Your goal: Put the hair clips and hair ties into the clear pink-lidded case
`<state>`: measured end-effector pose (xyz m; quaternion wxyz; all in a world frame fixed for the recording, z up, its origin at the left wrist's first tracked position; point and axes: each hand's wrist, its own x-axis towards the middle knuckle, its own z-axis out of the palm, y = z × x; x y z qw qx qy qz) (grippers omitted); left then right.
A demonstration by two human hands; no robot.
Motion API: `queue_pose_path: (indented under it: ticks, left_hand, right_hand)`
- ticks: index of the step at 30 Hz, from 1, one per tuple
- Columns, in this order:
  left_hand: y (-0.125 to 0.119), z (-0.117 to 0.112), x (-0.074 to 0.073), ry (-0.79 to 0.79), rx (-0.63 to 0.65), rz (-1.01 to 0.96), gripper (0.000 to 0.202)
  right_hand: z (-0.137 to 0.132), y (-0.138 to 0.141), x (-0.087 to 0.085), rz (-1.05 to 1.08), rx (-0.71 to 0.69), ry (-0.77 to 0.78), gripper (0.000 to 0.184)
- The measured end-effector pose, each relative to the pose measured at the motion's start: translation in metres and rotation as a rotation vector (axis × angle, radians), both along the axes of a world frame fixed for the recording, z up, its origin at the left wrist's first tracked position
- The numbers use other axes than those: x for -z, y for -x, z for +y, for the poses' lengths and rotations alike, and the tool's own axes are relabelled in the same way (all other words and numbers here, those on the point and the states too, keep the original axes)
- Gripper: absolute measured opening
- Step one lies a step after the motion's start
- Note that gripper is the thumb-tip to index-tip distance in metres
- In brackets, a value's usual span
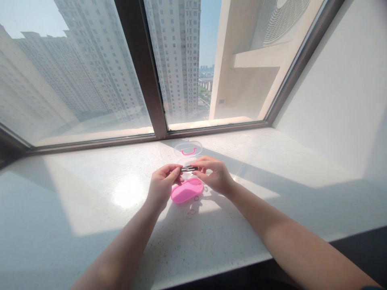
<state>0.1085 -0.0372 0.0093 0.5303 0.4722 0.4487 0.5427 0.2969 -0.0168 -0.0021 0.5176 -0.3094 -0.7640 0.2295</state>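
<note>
With each grip pinched nearly closed, our left hand (161, 183) and right hand (218, 175) hold the dark clip (188, 169) near the pink tray (186, 192); probably light and stiff, it suits holding by its ends.

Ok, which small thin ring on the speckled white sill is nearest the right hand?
The ring beside the right end of the pink oval tray; the others lie nearer the front edge of the sill.

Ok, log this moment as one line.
left hand: pinching black clip | right hand: pinching clip's other end | nearer: pink tray, small loops | farther: clear lid with pink handle
</note>
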Motion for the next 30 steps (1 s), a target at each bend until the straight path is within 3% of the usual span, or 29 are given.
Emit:
queue_pose_path:
  ticks: [5, 11, 26, 30]
  left_hand:
    - [0.005, 0.0, 0.0, -0.06, -0.004, 0.151, 0.029]
    - [0.008, -0.003, -0.005, -0.137, -0.015, 0.248, 0.023]
    - [0.004, -0.006, -0.006, -0.154, 0.016, 0.339, 0.021]
    - [0.004, -0.005, -0.004, -0.164, 0.034, 0.375, 0.021]
  right_hand:
    - [0.012, -0.011, -0.001, -0.029, 0.062, -0.024, 0.024]
    - [0.031, -0.026, 0.009, -0.1, 0.273, -0.017, 0.015]
    - [0.033, -0.023, 0.01, -0.45, 0.337, -0.037, 0.019]
    - [0.032, -0.024, 0.008, -0.43, 0.362, -0.075, 0.018]
